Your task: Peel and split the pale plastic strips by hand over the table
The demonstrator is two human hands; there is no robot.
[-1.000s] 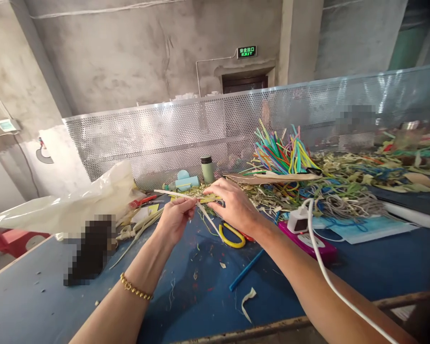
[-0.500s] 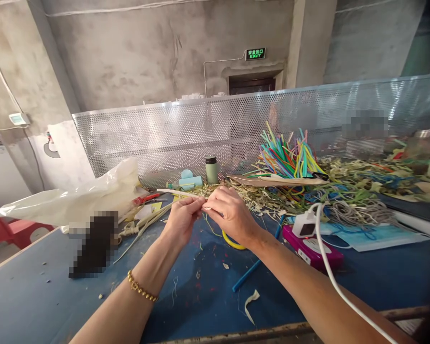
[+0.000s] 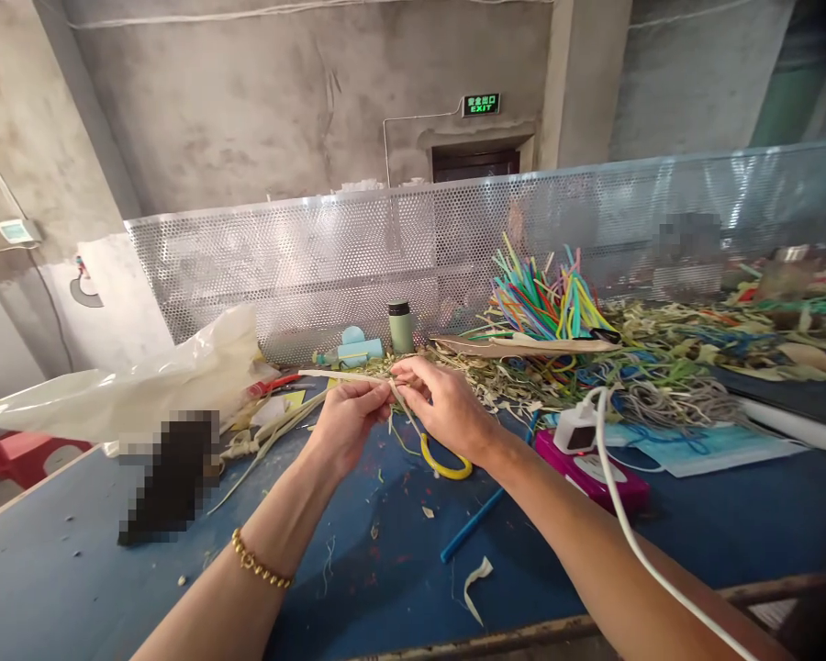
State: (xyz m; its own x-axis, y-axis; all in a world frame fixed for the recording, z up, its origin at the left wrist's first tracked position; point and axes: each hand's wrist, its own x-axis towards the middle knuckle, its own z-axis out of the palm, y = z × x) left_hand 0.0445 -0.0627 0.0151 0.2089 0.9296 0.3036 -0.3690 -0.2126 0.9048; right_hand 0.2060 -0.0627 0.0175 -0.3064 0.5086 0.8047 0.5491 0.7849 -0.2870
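Observation:
My left hand (image 3: pixel 352 418) is closed, pinching a pale, flat plant-like strip (image 3: pixel 344 375) between thumb and fingers. One end of the strip sticks out leftward above the hand. Another pale length (image 3: pixel 407 410) runs down to the right from the fingertips toward a yellow curved loop (image 3: pixel 447 470), below my right hand; whether they are joined I cannot tell. My right hand (image 3: pixel 449 404) is close beside the left fingertips, its thumb and fingers bent with a gap between them. A gold bead bracelet (image 3: pixel 260 562) circles my left wrist.
Dried leaf scraps (image 3: pixel 485 375) and a bundle of coloured stems (image 3: pixel 547 294) lie toward the back. A green bottle (image 3: pixel 400 329) stands by the perforated metal screen (image 3: pixel 303 285). On the right are a magenta power box (image 3: pixel 609 477) and white cable (image 3: pixel 626 514); a blue rod (image 3: pixel 472 525) lies in front.
My right thumb and fingers have parted from their pinch at the left fingertips. More of the pale length and yellow loop shows beneath. The whole view has shifted slightly.

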